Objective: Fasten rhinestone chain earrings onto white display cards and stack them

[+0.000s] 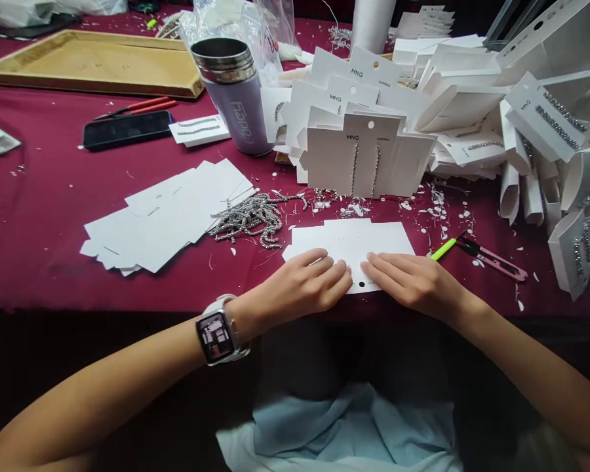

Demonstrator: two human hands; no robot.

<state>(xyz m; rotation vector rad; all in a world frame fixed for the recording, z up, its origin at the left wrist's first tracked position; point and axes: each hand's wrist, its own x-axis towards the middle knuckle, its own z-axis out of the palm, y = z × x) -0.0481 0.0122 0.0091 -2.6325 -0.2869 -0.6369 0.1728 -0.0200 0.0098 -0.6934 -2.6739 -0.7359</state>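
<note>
A flat white earring card (349,237) lies at the table's front edge, with small holes in its middle and a dark round hole near its lower edge. My left hand (319,278) rests on its left part, fingers curled and closed at the card's surface, thumb hidden. On the right part lies my right hand (406,278), its fingers stretched out and pressed together flat on the card. A heap of silver rhinestone chains (253,219) is just beyond my left hand. Further left is a loose pile of white cards (162,213), one printed MNG.
Folded cards bearing chain earrings (364,157) stand in a cluster behind, and more carded earrings (555,121) crowd the right. A pink cutter (494,259) and a green-handled tool (443,249) lie by my right hand. Behind are a purple tumbler (238,111), phone (128,130) and wooden tray (98,59).
</note>
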